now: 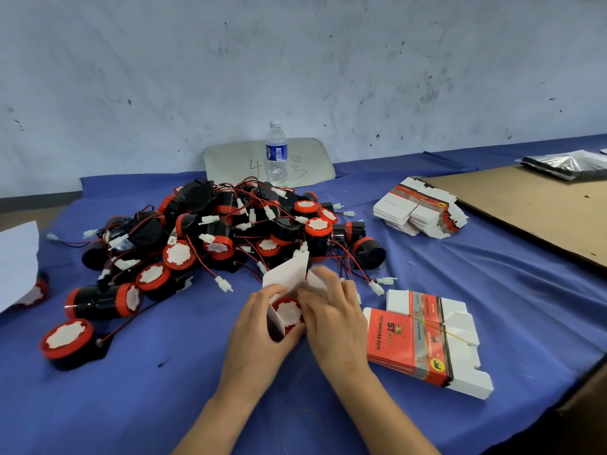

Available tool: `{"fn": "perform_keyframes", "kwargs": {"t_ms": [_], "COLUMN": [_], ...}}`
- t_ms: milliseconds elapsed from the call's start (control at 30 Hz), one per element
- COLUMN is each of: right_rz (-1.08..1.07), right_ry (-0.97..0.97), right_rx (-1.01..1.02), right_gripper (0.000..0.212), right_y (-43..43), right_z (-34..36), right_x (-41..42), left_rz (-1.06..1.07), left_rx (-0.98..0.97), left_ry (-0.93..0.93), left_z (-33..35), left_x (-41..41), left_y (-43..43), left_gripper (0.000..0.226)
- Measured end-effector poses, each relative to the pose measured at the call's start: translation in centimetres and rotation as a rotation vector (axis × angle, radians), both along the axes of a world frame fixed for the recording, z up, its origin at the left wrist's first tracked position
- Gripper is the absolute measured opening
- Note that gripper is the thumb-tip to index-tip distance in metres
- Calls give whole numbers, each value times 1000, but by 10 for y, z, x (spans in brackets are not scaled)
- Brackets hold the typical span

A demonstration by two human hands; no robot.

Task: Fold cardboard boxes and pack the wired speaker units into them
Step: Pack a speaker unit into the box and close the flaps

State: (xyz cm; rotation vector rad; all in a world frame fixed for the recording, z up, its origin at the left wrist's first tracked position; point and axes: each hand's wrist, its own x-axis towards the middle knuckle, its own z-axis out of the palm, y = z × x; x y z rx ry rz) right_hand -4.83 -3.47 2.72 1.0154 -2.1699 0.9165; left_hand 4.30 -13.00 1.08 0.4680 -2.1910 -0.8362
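A small cardboard box [285,271] stands open in the middle of the blue-covered table [164,389], its white flaps up. A red-and-black speaker unit [289,312] sits inside it, white face showing. My left hand [259,326] grips the box's left side. My right hand [331,310] is on the right side, fingers curled at the box's flaps; the fingers are blurred. A big pile of wired speaker units [210,234] lies behind the box. A banded stack of flat red boxes [427,343] lies to the right.
A second stack of flat boxes [420,211] lies at the back right beside a brown cardboard sheet [538,211]. A water bottle [277,152] stands at the wall before a numbered board. A loose speaker [67,339] lies at the left. White paper [16,257] covers the left edge.
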Motion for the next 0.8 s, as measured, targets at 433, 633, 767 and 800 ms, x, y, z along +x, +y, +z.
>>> {"fn": "perform_keyframes", "kwargs": {"t_ms": [433,633,767,800], "right_rz": [211,249,226,208], "right_ry": [-415,-514,-510,-495], "right_rx": [210,100,109,147], "right_gripper": [46,36,39,41], "right_y": [-5,-3,1,2], "right_z": [-10,-9,-9,-9], "right_x": [-2,-2,0,2], "left_rz": [-86,-32,-45,-53], "left_rx": [55,36,39,31], "left_ry": [-161,-252,-255,-256], "left_z": [-7,-4,-3,-3], "left_x": [-3,2,0,0], "left_y": [-2,-3,-3,-4], "left_gripper": [80,73,59,60]}}
